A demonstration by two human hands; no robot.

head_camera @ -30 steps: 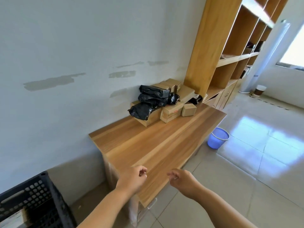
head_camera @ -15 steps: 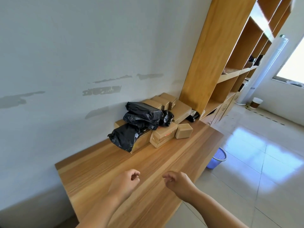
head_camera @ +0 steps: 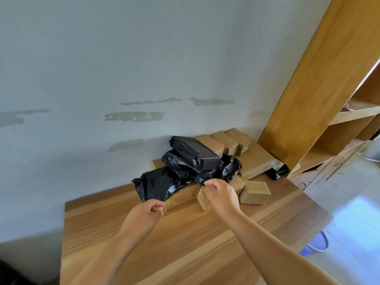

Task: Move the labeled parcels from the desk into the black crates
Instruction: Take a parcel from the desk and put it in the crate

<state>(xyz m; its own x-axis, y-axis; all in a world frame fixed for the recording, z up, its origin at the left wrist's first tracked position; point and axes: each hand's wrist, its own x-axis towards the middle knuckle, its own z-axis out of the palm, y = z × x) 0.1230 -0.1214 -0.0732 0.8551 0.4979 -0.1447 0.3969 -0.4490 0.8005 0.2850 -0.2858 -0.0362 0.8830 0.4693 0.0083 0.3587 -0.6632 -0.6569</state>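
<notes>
I am looking down over a wooden desk (head_camera: 185, 239) set against a pale wall (head_camera: 123, 58) marked with grey patches. My left hand (head_camera: 147, 212) hovers over the middle of the desk, fingers curled in toward the palm and holding nothing, just short of the lowest black-wrapped parcel (head_camera: 158, 185). My right hand (head_camera: 221, 195) is raised beside it, fingers loosely bent and thumb near the fingertips, in front of a brown cardboard box (head_camera: 202, 199); I cannot tell whether it touches the box or the black plastic above it, and it does not clearly grip anything. The parcels are heaped at the far edge of the desk, against the wall and toward the far right corner. Two more black-wrapped parcels (head_camera: 195, 155) lie stacked on top of flat cardboard boxes. A small cardboard box (head_camera: 255, 192) stands apart at the right front of the heap. Three small boxes (head_camera: 226, 141) sit in a row at the back on a larger flat box (head_camera: 257, 161). A tall wooden shelving unit (head_camera: 320, 79) rises at the desk's right end. A blue bin (head_camera: 314, 245) stands on the tiled floor (head_camera: 349, 212) below the desk's right edge.
</notes>
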